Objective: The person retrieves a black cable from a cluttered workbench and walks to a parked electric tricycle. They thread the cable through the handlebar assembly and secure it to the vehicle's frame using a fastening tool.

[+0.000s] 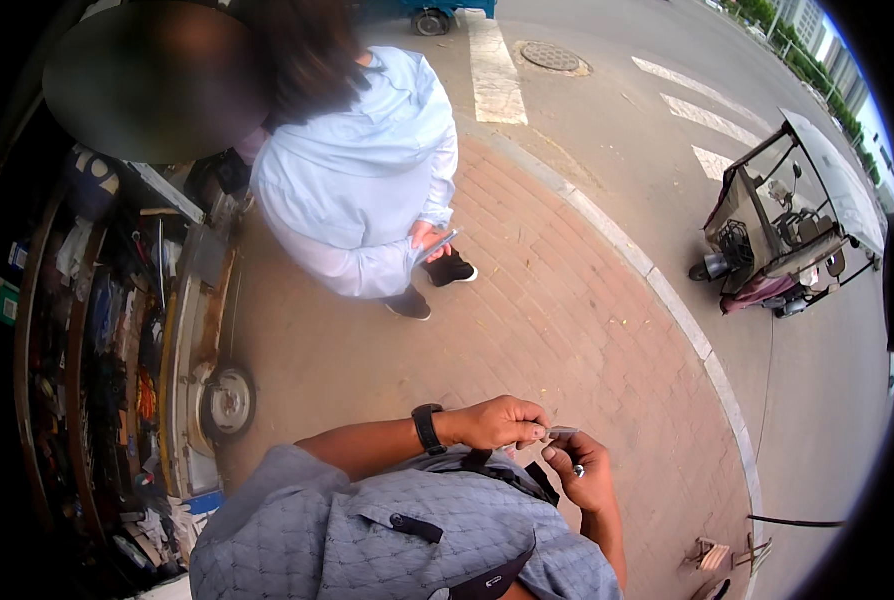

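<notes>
My left hand [499, 422], with a black watch [428, 429] at its wrist, is closed in a pinch in front of my body. Its fingertips meet those of my right hand [585, 474], which is also closed. Between them shows a small, thin greyish piece [564, 431], too small to name; it seems to lie along the right hand's fingers. A small silvery spot [579, 470] shows at the right hand, perhaps a ring or the end of something held. A grey patterned shirt [417, 520] and a dark strap lie just below the hands.
To the left stands a wheeled cart [192, 330] with shelves of tools and parts. Ahead, a person in a light blue top [357, 170] holds a phone-like thing [439, 246]. A curb [657, 285] borders the brick pavement; a covered three-wheeler [787, 225] stands on the road. Small stools [709, 553] sit lower right.
</notes>
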The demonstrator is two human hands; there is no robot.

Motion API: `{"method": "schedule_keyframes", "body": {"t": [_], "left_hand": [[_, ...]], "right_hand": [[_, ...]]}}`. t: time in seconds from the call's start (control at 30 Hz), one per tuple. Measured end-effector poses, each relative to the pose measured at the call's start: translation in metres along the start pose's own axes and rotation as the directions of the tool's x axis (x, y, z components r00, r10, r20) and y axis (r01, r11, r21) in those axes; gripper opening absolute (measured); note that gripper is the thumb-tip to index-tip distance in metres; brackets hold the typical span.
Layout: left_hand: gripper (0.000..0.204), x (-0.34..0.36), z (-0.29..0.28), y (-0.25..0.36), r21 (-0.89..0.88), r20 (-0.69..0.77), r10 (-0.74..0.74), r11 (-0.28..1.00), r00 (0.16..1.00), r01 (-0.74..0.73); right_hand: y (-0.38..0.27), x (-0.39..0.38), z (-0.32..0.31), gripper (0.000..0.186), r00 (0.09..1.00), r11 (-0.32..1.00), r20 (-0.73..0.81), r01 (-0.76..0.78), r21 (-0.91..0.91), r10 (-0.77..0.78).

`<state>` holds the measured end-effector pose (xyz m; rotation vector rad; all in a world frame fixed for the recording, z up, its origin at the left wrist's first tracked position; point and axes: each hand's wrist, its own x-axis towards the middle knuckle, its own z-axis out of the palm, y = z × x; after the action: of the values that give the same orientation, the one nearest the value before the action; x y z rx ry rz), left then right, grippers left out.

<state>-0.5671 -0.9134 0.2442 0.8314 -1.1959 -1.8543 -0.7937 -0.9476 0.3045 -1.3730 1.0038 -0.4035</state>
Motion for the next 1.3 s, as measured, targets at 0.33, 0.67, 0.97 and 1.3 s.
{"method": "schedule_keyframes", "body": {"t": [0.33, 0.67, 0.97, 1.3], "left_hand": [[0.022, 0.081, 0.053, 0.029, -0.184, 0.11, 0.165, 0.972, 0.98, -0.143], [0.019, 0.24, 0.154, 0.029, -0.078, 0.16, -0.003, 0.997, 0.987, 0.016], [0.026, 0.435, 0.287, 0.076, -0.181, 0.367, 0.322, 0.945, 0.873, -0.272], [0.018, 0.617, 0.322, -0.021, -0.089, 0.197, -0.095, 0.989, 0.976, 0.114]], "right_hand": [[0.067, 0.004, -0.015, 0.016, 0.965, 0.964, -0.012, 0.262, 0.05, -0.262], [0.108, -0.019, -0.17, 0.026, 0.897, 0.911, -0.157, 0.404, -0.083, -0.412], [0.148, -0.065, -0.33, 0.01, 0.893, 0.926, -0.25, 0.343, -0.159, -0.374], [0.203, -0.107, -0.54, 0.011, 0.57, 0.969, -0.789, 0.204, -0.137, -0.231]]}}
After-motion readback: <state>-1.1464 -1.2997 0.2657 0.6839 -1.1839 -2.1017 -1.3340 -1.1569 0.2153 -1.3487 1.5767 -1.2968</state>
